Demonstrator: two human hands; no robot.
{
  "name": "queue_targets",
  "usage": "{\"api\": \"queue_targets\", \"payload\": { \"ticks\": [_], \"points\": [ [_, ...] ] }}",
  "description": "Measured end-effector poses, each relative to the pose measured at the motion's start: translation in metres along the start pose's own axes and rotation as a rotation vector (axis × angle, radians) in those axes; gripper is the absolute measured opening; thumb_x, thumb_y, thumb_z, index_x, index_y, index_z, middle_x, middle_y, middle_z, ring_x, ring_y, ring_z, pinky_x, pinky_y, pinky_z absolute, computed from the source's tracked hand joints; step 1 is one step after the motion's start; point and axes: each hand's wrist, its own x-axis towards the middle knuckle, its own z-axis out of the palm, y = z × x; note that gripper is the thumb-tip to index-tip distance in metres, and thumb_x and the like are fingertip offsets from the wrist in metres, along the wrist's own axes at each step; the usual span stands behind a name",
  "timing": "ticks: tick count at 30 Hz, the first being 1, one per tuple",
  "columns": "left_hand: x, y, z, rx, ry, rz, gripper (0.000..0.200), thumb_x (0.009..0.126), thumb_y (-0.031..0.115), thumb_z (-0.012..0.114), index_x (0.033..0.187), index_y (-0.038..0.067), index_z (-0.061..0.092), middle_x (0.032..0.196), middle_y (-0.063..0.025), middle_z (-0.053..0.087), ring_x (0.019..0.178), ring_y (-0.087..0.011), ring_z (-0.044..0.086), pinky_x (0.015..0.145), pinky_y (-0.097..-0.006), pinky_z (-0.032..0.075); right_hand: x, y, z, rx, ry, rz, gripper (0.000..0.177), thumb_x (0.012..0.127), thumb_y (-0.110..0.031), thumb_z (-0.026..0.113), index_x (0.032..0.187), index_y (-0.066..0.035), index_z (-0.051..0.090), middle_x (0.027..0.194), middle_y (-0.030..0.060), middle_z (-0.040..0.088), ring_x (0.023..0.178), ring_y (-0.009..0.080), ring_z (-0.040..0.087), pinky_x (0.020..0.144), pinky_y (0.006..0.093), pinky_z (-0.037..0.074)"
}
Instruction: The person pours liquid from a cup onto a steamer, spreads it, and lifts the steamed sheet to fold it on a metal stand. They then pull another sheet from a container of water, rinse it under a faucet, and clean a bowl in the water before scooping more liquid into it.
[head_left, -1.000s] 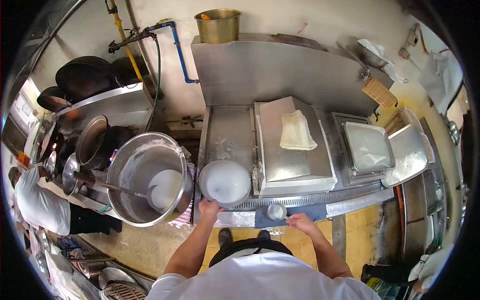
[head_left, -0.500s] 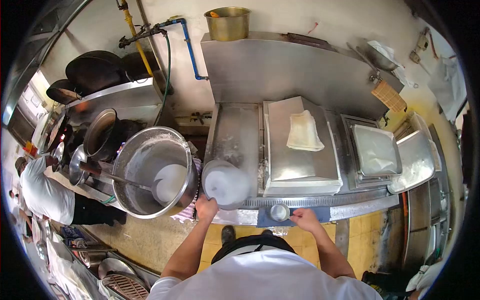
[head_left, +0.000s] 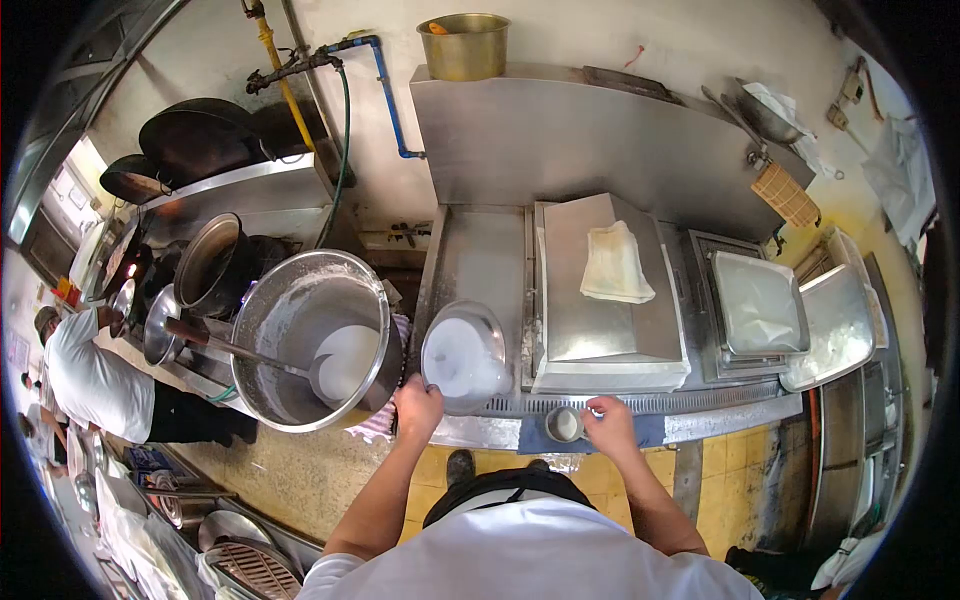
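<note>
My left hand (head_left: pixel 418 405) is closed on the near rim of a shallow metal pan (head_left: pixel 463 358) with white liquid in it. The pan is over the left part of the steel counter. In my right hand (head_left: pixel 610 425) is a small metal cup (head_left: pixel 565 424), gripped at its right side, above a blue cloth (head_left: pixel 640 431) on the counter's front edge. Left of the pan stands a large deep metal pot (head_left: pixel 270 330) with white liquid at its bottom. A long-handled ladle (head_left: pixel 250 352) leans into that pot.
A folded white cloth (head_left: pixel 616 262) lies on a sloped steel lid (head_left: pixel 565 300) in the middle. To the right are a square tray (head_left: pixel 757 300) and a tilted metal tray (head_left: pixel 832 325). Dark woks (head_left: pixel 195 140) stand at the back left. Another person (head_left: pixel 95 375) works at the far left.
The pan was blurred and now shows more sharply, turned slightly upright. My right hand has moved up a little, and the cup with it. The whole view has shifted slightly.
</note>
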Motion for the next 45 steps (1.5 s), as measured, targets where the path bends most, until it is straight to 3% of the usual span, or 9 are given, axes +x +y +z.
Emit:
{"api": "queue_targets", "payload": {
  "ticks": [13,19,22,25,31,34,37,40,45],
  "points": [
    [-0.005,0.026,-0.022,0.0,0.022,0.038,0.015,0.081,0.009,0.064,0.079,-0.005,0.06,0.076,-0.0311,0.065,0.079,-0.0493,0.067,0.075,-0.0541,0.053,-0.001,-0.036,0.027,0.098,-0.042,-0.037,0.023,0.083,-0.012,0.074,0.102,0.001,0.072,0.093,0.0171,0.073,0.083,0.025,0.072,0.076,0.035,0.057],
    [-0.01,0.042,-0.038,-0.083,0.013,0.018,0.014,0.081,0.008,0.065,0.085,-0.005,0.063,0.081,-0.0322,0.066,0.082,-0.049,0.068,0.076,-0.0532,0.053,0.014,-0.054,0.051,0.298,-0.169,0.015,0.035,0.083,-0.016,0.074,0.11,0.005,0.067,0.094,0.0198,0.073,0.085,0.0296,0.073,0.078,0.0379,0.057],
    [-0.011,0.043,-0.038,-0.247,0.072,0.045,0.015,0.082,0.004,0.063,0.092,-0.006,0.067,0.081,-0.028,0.071,0.077,-0.0417,0.072,0.071,-0.0489,0.057,0.028,-0.049,0.075,0.364,-0.191,0.132,0.039,0.083,-0.014,0.074,0.113,0.008,0.064,0.095,0.0189,0.073,0.08,0.0264,0.072,0.075,0.0376,0.058],
    [-0.018,0.069,-0.058,-0.533,-0.098,-0.249,0.018,0.083,0.0,0.059,0.094,-0.01,0.068,0.083,-0.0228,0.073,0.077,-0.0321,0.074,0.066,-0.0428,0.061,0.034,-0.083,0.063,0.705,-0.268,0.451,0.039,0.084,-0.014,0.073,0.114,0.01,0.063,0.095,0.017,0.073,0.077,0.0237,0.07,0.075,0.0381,0.058],
    [-0.027,0.051,-0.035,-0.923,-0.272,-0.373,0.037,0.084,-0.003,0.053,0.12,-0.013,0.05,0.109,-0.0243,0.063,0.087,-0.0387,0.071,0.068,-0.049,0.067,0.047,-0.072,0.078,0.627,-0.101,0.163,0.028,0.084,-0.005,0.062,0.109,0.008,0.065,0.096,0.0158,0.072,0.084,0.0237,0.068,0.08,0.0358,0.054],
    [-0.03,0.043,-0.036,-1.136,-0.606,-0.66,0.047,0.085,-0.005,0.049,0.13,-0.011,0.037,0.122,-0.0267,0.052,0.098,-0.0444,0.067,0.075,-0.0547,0.066,0.051,-0.069,0.069,0.676,-0.109,0.129,0.029,0.081,-0.003,0.059,0.107,0.008,0.066,0.094,0.0173,0.072,0.085,0.0242,0.069,0.078,0.0359,0.053],
    [-0.039,0.044,-0.03,-1.225,-0.73,-0.722,0.04,0.087,-0.003,0.045,0.127,-0.007,0.043,0.118,-0.023,0.053,0.108,-0.046,0.062,0.09,-0.0609,0.059,0.058,-0.079,0.043,0.452,-0.22,0.115,0.035,0.08,-0.003,0.06,0.113,0.008,0.065,0.105,0.0221,0.071,0.096,0.0316,0.068,0.088,0.0407,0.052],
    [-0.047,0.048,-0.019,-1.288,-0.747,-0.798,0.037,0.088,-0.003,0.043,0.124,-0.006,0.045,0.116,-0.022,0.053,0.111,-0.0474,0.061,0.095,-0.0639,0.056,0.044,-0.125,0.018,-0.15,0.29,-0.308,0.041,0.081,-0.002,0.063,0.12,0.007,0.064,0.12,0.0223,0.067,0.111,0.0351,0.062,0.096,0.042,0.049],
    [-0.048,0.048,-0.013,-1.367,-0.777,-0.8,0.034,0.087,-0.004,0.041,0.12,-0.007,0.046,0.116,-0.0226,0.053,0.109,-0.0482,0.061,0.097,-0.0659,0.055,0.023,-0.153,-0.009,-0.454,-0.111,-0.604,0.045,0.081,-0.01,0.065,0.124,0.004,0.063,0.13,0.0206,0.063,0.112,0.0359,0.057,0.097,0.0472,0.045]
  ]
}}
